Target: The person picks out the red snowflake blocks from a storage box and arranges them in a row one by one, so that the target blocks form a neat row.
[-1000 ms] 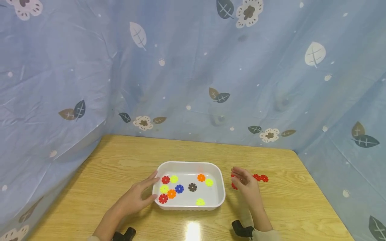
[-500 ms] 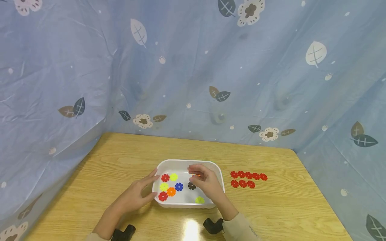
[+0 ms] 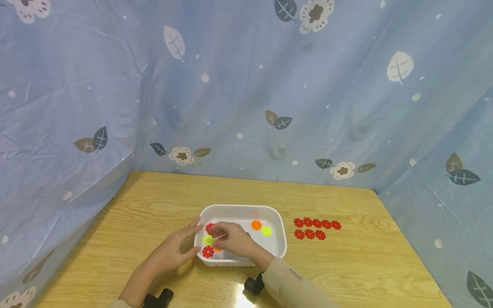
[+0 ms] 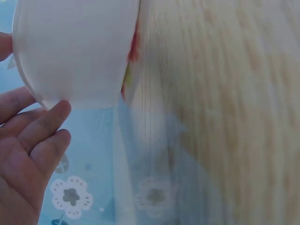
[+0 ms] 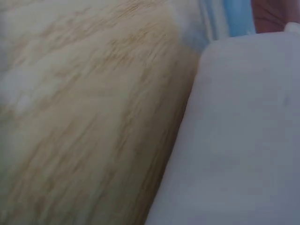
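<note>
A white plastic tray (image 3: 275, 244) stands on the wooden table, with loose notched plastic discs lying inside. My left hand (image 3: 174, 252) rests at its left end, fingertips and thumb spread against the rim; the left wrist view shows these fingers (image 4: 44, 126) fairly straight against the white wall. Over the left half of the tray hovers my right hand (image 3: 233, 239), its fingers bent loosely and nothing visible in them. Close to its fingertips lie a red disc (image 3: 208, 251), another red disc (image 3: 209, 227) and a yellow disc (image 3: 209, 240). The right hand covers the blue disc.
Right of the tray, red discs form a longer back row (image 3: 317, 223) and a shorter front row (image 3: 310, 234). An orange disc (image 3: 256, 225) and a yellow disc (image 3: 266, 231) lie at the tray's right side. A blue patterned curtain (image 3: 231, 107) surrounds the table (image 3: 161, 205).
My right hand has left the red disc rows, crossed over the tray's right side and reached its left half. The left hand has stayed on the rim.
</note>
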`<action>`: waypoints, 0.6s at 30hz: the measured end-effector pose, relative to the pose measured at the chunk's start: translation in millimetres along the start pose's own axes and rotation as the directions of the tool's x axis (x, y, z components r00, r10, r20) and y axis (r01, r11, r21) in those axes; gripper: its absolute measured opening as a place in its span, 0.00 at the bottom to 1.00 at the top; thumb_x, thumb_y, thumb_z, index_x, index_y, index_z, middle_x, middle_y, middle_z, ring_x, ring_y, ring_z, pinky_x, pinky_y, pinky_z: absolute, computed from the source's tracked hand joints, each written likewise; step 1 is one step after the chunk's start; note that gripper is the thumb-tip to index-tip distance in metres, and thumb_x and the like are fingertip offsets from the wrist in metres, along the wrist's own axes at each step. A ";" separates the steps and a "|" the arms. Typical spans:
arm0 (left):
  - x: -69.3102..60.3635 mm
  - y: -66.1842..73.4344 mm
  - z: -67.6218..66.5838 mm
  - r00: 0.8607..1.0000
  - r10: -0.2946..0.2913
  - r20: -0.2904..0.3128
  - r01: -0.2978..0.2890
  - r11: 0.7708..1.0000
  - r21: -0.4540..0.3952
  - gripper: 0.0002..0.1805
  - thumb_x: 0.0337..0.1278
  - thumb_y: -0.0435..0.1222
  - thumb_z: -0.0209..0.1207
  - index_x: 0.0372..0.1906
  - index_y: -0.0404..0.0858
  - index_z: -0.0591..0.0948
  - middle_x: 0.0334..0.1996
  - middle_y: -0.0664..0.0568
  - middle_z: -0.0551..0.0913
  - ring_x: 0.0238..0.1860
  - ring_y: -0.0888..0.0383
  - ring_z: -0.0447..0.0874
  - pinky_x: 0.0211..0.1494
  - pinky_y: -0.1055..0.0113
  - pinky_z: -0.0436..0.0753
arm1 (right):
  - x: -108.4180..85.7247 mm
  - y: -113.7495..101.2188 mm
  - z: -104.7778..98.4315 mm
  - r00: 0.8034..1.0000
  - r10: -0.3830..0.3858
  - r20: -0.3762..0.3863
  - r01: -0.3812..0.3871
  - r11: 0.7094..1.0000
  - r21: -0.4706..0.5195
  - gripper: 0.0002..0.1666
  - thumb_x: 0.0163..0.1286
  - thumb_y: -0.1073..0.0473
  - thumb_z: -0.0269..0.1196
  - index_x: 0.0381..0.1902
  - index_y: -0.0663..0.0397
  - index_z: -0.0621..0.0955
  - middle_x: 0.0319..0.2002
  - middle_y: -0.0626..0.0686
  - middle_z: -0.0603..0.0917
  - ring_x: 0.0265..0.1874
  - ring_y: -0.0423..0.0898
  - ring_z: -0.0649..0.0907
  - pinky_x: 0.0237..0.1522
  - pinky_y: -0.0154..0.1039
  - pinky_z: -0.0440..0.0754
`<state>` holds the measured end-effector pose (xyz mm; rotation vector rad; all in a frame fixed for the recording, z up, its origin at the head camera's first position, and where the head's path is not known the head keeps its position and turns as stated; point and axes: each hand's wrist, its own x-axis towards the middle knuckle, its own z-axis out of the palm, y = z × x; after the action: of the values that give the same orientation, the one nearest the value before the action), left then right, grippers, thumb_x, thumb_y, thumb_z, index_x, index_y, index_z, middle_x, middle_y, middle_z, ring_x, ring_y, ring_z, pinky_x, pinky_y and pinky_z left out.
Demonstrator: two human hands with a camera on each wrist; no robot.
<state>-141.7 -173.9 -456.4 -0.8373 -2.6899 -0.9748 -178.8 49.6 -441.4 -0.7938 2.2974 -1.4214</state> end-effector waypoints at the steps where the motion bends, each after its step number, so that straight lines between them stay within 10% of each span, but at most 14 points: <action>1: 0.1 -0.1 0.3 1.000 0.000 0.001 0.000 1.000 -0.003 0.30 0.55 0.39 0.63 0.63 0.34 0.73 0.69 0.43 0.64 0.65 0.46 0.69 0.62 0.45 0.74 | 1.9 -0.3 0.7 1.000 0.008 0.017 -0.008 1.000 -0.006 0.21 0.58 0.68 0.65 0.51 0.63 0.79 0.48 0.58 0.84 0.49 0.49 0.83 0.52 0.36 0.82; 18: 0.8 1.5 1.1 1.000 -0.007 0.008 0.007 1.000 -0.006 0.29 0.56 0.38 0.63 0.63 0.34 0.73 0.70 0.44 0.64 0.65 0.47 0.68 0.62 0.46 0.74 | 16.3 5.8 17.1 0.988 0.033 0.149 0.034 0.906 -0.422 0.20 0.51 0.67 0.69 0.45 0.51 0.83 0.37 0.42 0.84 0.36 0.30 0.79 0.42 0.23 0.78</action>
<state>-141.5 -171.9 -456.2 -0.8350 -2.6994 -0.9838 -184.1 29.4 -454.1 -0.9840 2.5129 -0.8255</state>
